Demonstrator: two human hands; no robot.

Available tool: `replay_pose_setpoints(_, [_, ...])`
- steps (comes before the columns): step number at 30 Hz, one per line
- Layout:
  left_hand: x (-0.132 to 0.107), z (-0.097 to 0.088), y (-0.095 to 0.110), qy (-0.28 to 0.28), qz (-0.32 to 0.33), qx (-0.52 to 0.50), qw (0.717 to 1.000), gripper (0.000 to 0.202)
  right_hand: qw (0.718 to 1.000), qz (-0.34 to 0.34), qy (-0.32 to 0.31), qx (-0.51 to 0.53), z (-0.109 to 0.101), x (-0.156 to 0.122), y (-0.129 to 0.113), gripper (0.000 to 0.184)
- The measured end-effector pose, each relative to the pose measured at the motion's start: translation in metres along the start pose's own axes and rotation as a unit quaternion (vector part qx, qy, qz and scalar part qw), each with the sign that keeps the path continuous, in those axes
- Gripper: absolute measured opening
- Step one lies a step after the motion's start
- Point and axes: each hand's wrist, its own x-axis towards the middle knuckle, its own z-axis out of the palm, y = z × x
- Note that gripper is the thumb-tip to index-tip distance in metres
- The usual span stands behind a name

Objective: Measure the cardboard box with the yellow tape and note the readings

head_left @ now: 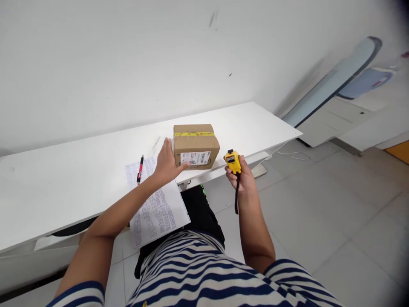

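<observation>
A small brown cardboard box [194, 144] with yellow tape over its top and a white shipping label on its front sits near the table's front edge. My left hand [167, 164] holds the box's left front corner, fingers along the side and thumb on the front beside the label. Off the table's edge, to the right of the box, my right hand [246, 177] is closed around a yellow tape measure [233, 162] with a black wrist strap hanging down. No blade is visibly pulled out of it.
Handwritten paper sheets [156, 215] overhang the front edge of the white table [79, 170], below my left forearm. A red and black pen [140, 169] lies at their upper part. A wall runs behind the table. An ironing board [332, 81] leans at the right.
</observation>
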Motion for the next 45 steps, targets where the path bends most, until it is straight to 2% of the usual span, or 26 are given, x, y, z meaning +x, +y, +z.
replay_pose_setpoints(1, [0.003, -0.007, 0.008, 0.031, 0.005, -0.003, 1.0, 0.115, 0.999, -0.045, -0.01, -0.024, 0.008, 0.004, -0.005, 0.07])
replay_pose_setpoints(3, [0.009, -0.027, 0.03, 0.076, 0.026, -0.005, 0.997, 0.099, 0.985, -0.144, -0.038, -0.083, 0.021, 0.011, -0.017, 0.072])
replay_pose_setpoints(4, [0.012, -0.038, 0.043, 0.084, 0.04, -0.011, 0.996, 0.088, 0.972, -0.198, -0.055, -0.116, 0.026, 0.015, -0.023, 0.073])
replay_pose_setpoints(5, [0.015, -0.049, 0.056, 0.069, 0.046, -0.023, 0.996, 0.078, 0.952, -0.255, -0.074, -0.15, 0.032, 0.017, -0.029, 0.074])
replay_pose_setpoints(6, [0.018, -0.058, 0.069, 0.032, 0.039, -0.049, 0.998, 0.073, 0.927, -0.315, -0.092, -0.183, 0.038, 0.019, -0.033, 0.074])
replay_pose_setpoints(8, [0.025, -0.07, 0.09, -0.082, 0.018, -0.127, 0.988, 0.072, 0.858, -0.433, -0.13, -0.243, 0.052, 0.02, -0.041, 0.076])
replay_pose_setpoints(10, [0.031, -0.073, 0.105, -0.208, 0.002, -0.207, 0.956, 0.076, 0.784, -0.523, -0.172, -0.288, 0.066, 0.017, -0.045, 0.077])
replay_pose_setpoints(11, [0.033, -0.072, 0.109, -0.253, -0.006, -0.239, 0.937, 0.078, 0.752, -0.551, -0.194, -0.307, 0.072, 0.016, -0.047, 0.077])
replay_pose_setpoints(13, [0.036, -0.067, 0.113, -0.298, -0.033, -0.289, 0.909, 0.078, 0.704, -0.585, -0.224, -0.334, 0.081, 0.013, -0.05, 0.075])
replay_pose_setpoints(15, [0.037, -0.063, 0.111, -0.295, -0.074, -0.33, 0.894, 0.073, 0.681, -0.599, -0.231, -0.352, 0.082, 0.012, -0.053, 0.072])
replay_pose_setpoints(17, [0.038, -0.061, 0.103, -0.28, -0.106, -0.362, 0.883, 0.068, 0.683, -0.586, -0.226, -0.374, 0.076, 0.013, -0.059, 0.069])
replay_pose_setpoints(18, [0.04, -0.061, 0.098, -0.271, -0.115, -0.373, 0.88, 0.065, 0.695, -0.564, -0.217, -0.39, 0.071, 0.016, -0.063, 0.067])
replay_pose_setpoints(21, [0.053, -0.069, 0.074, -0.221, -0.134, -0.378, 0.889, 0.054, 0.761, -0.464, -0.169, -0.421, 0.05, 0.028, -0.077, 0.065])
replay_pose_setpoints(24, [0.072, -0.083, 0.048, -0.144, -0.171, -0.363, 0.904, 0.048, 0.841, -0.362, -0.131, -0.381, 0.028, 0.047, -0.087, 0.064])
replay_pose_setpoints(26, [0.083, -0.093, 0.034, -0.097, -0.177, -0.332, 0.921, 0.045, 0.881, -0.302, -0.121, -0.344, 0.019, 0.06, -0.087, 0.065])
replay_pose_setpoints(28, [0.089, -0.103, 0.027, -0.062, -0.166, -0.283, 0.943, 0.043, 0.905, -0.264, -0.112, -0.315, 0.016, 0.07, -0.082, 0.066])
replay_pose_setpoints(30, [0.092, -0.112, 0.024, -0.038, -0.159, -0.229, 0.96, 0.042, 0.913, -0.255, -0.105, -0.301, 0.021, 0.071, -0.072, 0.067])
replay_pose_setpoints(32, [0.094, -0.118, 0.024, -0.026, -0.147, -0.177, 0.973, 0.043, 0.909, -0.276, -0.089, -0.301, 0.03, 0.063, -0.061, 0.067])
replay_pose_setpoints(34, [0.098, -0.118, 0.023, -0.039, -0.119, -0.131, 0.983, 0.044, 0.891, -0.325, -0.06, -0.31, 0.041, 0.044, -0.049, 0.066])
replay_pose_setpoints(36, [0.102, -0.113, 0.019, -0.078, -0.091, -0.111, 0.987, 0.043, 0.852, -0.394, -0.026, -0.345, 0.05, 0.018, -0.036, 0.063])
replay_pose_setpoints(38, [0.105, -0.105, 0.013, -0.118, -0.083, -0.117, 0.983, 0.04, 0.789, -0.465, -0.006, -0.402, 0.057, -0.009, -0.022, 0.061])
replay_pose_setpoints(41, [0.103, -0.095, 0.004, -0.119, -0.093, -0.114, 0.982, 0.038, 0.708, -0.54, 0.003, -0.455, 0.063, -0.037, -0.006, 0.057])
replay_pose_setpoints(43, [0.1, -0.094, 0.001, -0.087, -0.093, -0.091, 0.988, 0.04, 0.686, -0.557, 0.018, -0.468, 0.067, -0.047, 0.001, 0.056])
replay_pose_setpoints(45, [0.101, -0.095, 0.002, -0.083, -0.087, -0.076, 0.99, 0.041, 0.68, -0.562, 0.048, -0.469, 0.071, -0.056, 0.006, 0.057])
